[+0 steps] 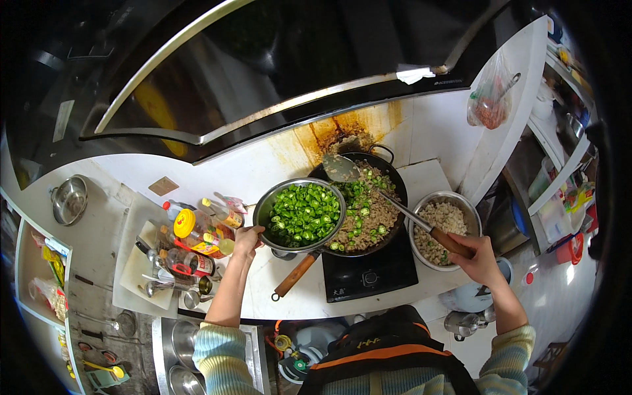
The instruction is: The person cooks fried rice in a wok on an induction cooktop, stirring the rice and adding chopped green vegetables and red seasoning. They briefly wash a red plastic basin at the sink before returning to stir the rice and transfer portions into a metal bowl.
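My left hand [248,241] grips the rim of a stainless steel bowl [258,217] full of chopped green peppers [303,212]. The bowl is held at the left edge of a black wok [402,185], slightly overlapping it. Inside the wok lies cooked minced meat [373,217] with some pepper pieces on it. My right hand [475,259] holds the wooden handle of a metal wok spatula [412,215]; its blade is raised over the wok's far left side. Below that hand stands a second steel bowl [476,219] of pale chopped food [439,222]. The wok's wooden handle [297,275] points toward my left.
The wok sits on a black induction cooktop [370,276]. Sauce bottles [197,264] and a yellow-lidded jar [185,224] crowd the counter at left, beside a white cutting board [136,269]. A range hood [296,74] overhangs the back. A plastic bag [490,106] hangs at right.
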Tool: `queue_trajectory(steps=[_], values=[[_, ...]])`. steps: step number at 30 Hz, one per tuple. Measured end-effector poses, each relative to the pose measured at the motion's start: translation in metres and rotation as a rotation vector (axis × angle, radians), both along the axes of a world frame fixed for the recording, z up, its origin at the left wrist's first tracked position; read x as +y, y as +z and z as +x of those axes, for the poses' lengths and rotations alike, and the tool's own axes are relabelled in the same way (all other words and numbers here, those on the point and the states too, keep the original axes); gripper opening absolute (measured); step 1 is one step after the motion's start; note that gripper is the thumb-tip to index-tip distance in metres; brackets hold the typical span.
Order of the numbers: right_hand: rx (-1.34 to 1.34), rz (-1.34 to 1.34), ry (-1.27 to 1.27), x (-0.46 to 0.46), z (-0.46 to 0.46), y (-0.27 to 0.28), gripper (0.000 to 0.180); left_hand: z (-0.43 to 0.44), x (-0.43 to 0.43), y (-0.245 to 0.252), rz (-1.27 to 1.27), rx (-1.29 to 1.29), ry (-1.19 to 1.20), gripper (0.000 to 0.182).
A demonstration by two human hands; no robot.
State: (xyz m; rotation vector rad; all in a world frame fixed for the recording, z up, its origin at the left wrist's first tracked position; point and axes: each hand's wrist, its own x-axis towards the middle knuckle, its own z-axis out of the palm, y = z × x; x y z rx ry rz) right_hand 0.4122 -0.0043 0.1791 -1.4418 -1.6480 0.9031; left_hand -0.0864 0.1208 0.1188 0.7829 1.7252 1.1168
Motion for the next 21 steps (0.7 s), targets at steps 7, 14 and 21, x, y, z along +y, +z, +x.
queue_trajectory(steps=[7,14,21], values=[[0.117,-0.062,0.042,0.0,0.001,0.019,0.039,-0.003,-0.01,-0.008,0.007,-0.074,0.045,0.01],[-0.025,-0.115,-0.032,0.017,0.002,0.001,0.041,-0.039,-0.067,-0.031,0.054,-0.193,0.198,0.007],[-0.546,0.28,0.046,0.031,-0.018,-0.066,0.048,-0.074,-0.194,-0.024,0.174,-0.122,0.529,0.012]])
